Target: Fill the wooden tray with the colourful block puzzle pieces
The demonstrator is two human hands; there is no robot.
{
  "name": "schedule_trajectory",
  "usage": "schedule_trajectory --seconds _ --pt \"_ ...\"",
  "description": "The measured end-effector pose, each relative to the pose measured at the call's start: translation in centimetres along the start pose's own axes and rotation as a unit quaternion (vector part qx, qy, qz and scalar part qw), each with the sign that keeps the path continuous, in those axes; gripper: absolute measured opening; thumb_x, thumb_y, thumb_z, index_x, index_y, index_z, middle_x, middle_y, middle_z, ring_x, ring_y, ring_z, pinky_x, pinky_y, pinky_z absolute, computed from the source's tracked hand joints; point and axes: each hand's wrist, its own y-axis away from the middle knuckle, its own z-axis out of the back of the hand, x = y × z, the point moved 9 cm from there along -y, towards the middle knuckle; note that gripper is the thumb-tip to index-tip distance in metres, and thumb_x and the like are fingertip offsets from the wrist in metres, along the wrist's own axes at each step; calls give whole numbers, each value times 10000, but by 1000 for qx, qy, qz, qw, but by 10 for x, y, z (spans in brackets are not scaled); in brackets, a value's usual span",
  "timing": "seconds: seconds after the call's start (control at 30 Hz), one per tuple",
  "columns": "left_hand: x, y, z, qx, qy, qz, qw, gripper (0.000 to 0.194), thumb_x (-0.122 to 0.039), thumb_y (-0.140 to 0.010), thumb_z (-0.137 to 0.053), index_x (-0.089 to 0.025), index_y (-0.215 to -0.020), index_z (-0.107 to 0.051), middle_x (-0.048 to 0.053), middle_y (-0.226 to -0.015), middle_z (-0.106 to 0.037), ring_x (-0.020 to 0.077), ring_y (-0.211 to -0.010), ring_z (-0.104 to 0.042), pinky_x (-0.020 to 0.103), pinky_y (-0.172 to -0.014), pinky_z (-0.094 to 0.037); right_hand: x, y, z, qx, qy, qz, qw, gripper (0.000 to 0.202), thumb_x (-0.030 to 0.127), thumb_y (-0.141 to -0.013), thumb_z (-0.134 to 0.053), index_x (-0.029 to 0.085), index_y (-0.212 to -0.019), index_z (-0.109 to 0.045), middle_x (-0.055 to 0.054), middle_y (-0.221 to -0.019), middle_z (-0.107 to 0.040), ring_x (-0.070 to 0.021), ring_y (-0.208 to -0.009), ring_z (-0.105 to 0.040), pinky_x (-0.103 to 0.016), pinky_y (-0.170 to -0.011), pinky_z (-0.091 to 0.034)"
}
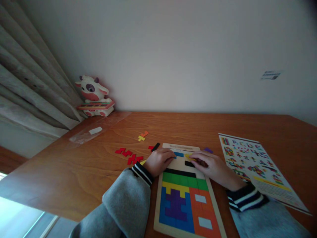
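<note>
A wooden puzzle board [156, 218] lies before me, its lower part filled with blue, purple, orange, yellow, green and black block pieces. My left hand [158, 162] rests over the board's upper left edge, fingers curled together. Its fingertips meet the end of a blue puzzle piece [179, 154]; whether they grip anything is hidden. My right hand [210, 164] pinches a yellow puzzle piece [187, 157] over the upper part of the board, beside the blue one. Just below those fingers, a short black piece [189, 164] lies on the pale board surface.
Loose red pieces [127, 153] lie left of the board, with a yellow and an orange piece [145, 133] behind them. A purple piece [208, 150] sits beyond my right hand. A printed pattern sheet [262, 168] lies right, plastic wrap [83, 136] left, near a cow toy [95, 97].
</note>
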Motion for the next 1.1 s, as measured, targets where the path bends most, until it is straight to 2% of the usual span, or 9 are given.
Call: schedule_trajectory --seconds 0.13,0.23,0.43,0.6,0.8,0.97,1.1 --pt "1 0 2 -10 9 4 1000 187 -205 -979 -506 -168 -1004 -688 67 -1025 -715 161 -946 -669 281 -890 -543 3 0 -5 22 -20 9 1000 247 405 -860 -676 260 -1055 -717 -48 -1084 -733 -222 -1009 -687 -376 -906 -566" --pt "0 0 6 -28 21 4 999 187 -221 -979 -509 -178 -998 -690 68 -1024 -721 160 -956 -672 281 -896 -547 3 -1 -7 29 -36 3 999 180 364 -884 -649 265 -1014 -726 -41 -1037 -748 -213 -965 -699 -366 -873 -578" --pt "2 -6 10 -58 32 -1 998 193 -238 -981 -509 -174 -973 -691 73 -1027 -716 156 -955 -673 276 -890 -549 7 -2 -8 3 -14 28 999 176 308 -903 -602 272 -1026 -722 -38 -1060 -742 -209 -983 -696 -378 -898 -574" --pt "8 -12 -1 -31 28 9 999 196 -237 -980 -510 -170 -981 -694 77 -1031 -714 164 -965 -672 286 -893 -548 11 -3 -8 -2 27 44 999 192 307 -911 -581 277 -1038 -721 -37 -1061 -746 -220 -1002 -697 -402 -926 -572" --pt "9 -10 -7 -9 -9 18 1000 173 -279 -920 -638 -175 -1045 -697 67 -1074 -731 193 -1008 -677 304 -922 -529 18 -3 -8 2 65 69 996 213 276 -909 -576 260 -1060 -727 -55 -1095 -750 -241 -1018 -705 -438 -949 -572" --pt "1 -10 -13 28 -63 -19 997 189 -264 -978 -537 -165 -1012 -693 74 -1006 -741 192 -957 -689 315 -920 -521 15 -3 -7 -1 46 66 997 239 251 -896 -577 277 -1084 -721 -41 -1118 -745 -240 -1037 -702 -435 -960 -572" --pt "-6 -7 -16 50 -110 -62 991 228 -229 -1005 -456 -161 -1059 -666 97 -1014 -731 198 -983 -689 317 -923 -534 12 -2 -5 -3 38 66 997 251 250 -890 -574 275 -1092 -720 -39 -1116 -748 -240 -1021 -710 -420 -946 -584"
